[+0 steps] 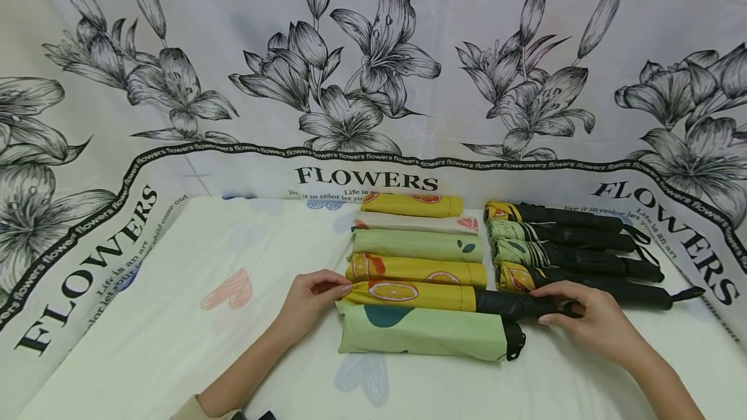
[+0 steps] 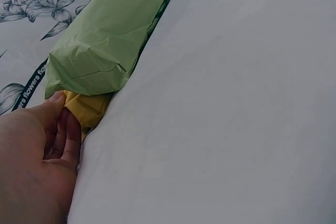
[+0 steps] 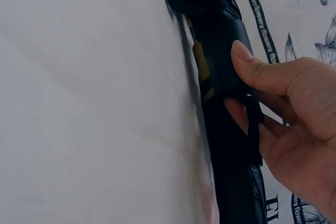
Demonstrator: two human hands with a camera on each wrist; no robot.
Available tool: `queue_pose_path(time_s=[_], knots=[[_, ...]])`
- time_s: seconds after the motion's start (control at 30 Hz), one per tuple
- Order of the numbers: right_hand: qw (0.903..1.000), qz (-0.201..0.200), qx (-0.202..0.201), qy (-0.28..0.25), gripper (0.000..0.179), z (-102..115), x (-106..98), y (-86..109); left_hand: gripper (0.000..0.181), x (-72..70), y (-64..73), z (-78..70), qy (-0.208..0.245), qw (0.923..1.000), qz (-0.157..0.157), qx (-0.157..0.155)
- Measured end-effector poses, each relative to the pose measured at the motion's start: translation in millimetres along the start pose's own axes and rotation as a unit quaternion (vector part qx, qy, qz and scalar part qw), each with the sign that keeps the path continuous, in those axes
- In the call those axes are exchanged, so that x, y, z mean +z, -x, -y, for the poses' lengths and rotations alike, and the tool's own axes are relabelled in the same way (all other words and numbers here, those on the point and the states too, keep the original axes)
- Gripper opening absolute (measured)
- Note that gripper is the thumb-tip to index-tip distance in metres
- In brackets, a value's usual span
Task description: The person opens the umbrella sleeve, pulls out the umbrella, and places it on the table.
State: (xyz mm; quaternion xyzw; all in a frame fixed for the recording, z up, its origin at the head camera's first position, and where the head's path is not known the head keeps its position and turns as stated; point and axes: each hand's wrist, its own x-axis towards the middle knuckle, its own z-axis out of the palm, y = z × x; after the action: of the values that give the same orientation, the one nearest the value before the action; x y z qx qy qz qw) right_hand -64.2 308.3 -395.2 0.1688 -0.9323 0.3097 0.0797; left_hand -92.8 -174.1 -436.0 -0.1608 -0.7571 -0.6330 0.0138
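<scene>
A yellow umbrella sleeve (image 1: 432, 297) with orange-slice prints lies crosswise on the bed sheet. From its right end sticks a folded black umbrella (image 1: 509, 304). My left hand (image 1: 305, 308) pinches the sleeve's left end between thumb and fingers; the left wrist view shows that yellow end (image 2: 88, 109) bunched at the fingertips. At the other side my right hand (image 1: 591, 317) holds the umbrella's far end, thumb on top of the black end (image 3: 223, 51) and fingers beneath, near a dark strap (image 3: 254, 135). Just in front lies a light green sleeve (image 1: 432, 337), a black umbrella end showing at its right.
Behind the worked sleeve lie another yellow sleeve (image 1: 455, 273), a green one (image 1: 417, 246), a pale one (image 1: 414, 223) and a yellow one (image 1: 408, 205). Several folded black umbrellas (image 1: 607, 264) lie to the right. A flower-printed cloth (image 1: 443, 122) hangs behind.
</scene>
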Motion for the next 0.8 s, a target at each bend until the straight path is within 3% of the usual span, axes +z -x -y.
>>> queue_pose_path(time_s=[0.47, 0.8], knots=[[1.0000, -0.002, -0.001, 0.003, 0.041, -2.5, -2.2, 2.1, 0.010, 0.3, -1.3, 0.2, 0.000, 1.0000, 0.001, -0.004], [0.9998, 0.008, -0.010, -0.013, 0.041, -5.8, -3.3, 2.5, 0.011, 0.3, -1.5, -1.5, 0.004, 0.9996, -0.002, -0.026]])
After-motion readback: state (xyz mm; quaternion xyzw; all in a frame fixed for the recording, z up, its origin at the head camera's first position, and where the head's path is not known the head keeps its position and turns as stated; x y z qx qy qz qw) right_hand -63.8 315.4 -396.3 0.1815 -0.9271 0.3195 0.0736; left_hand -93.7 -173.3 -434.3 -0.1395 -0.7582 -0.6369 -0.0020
